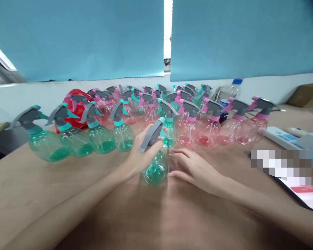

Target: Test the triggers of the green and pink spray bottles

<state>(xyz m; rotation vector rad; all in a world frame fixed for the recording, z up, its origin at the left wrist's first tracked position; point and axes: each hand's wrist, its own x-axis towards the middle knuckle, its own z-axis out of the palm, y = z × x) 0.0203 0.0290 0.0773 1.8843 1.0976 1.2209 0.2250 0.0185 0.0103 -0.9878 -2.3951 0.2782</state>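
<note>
A clear green spray bottle with a grey and teal trigger head stands near the middle of the table. Wrapped around its neck, just under the trigger head, is my left hand. On the bottle's right side is my right hand, fingers apart and thumb stretched toward the bottle; whether the tips touch it I cannot tell. Directly behind stands another green spray bottle. Several green spray bottles line up to the left, and several pink ones to the right, each with a little coloured liquid inside.
More spray bottles crowd the back, near a red plastic bag and a clear bottle with a blue cap. At right lie a white device and a phone-like screen, partly blurred. A cardboard box sits far right. Blue blinds hang behind.
</note>
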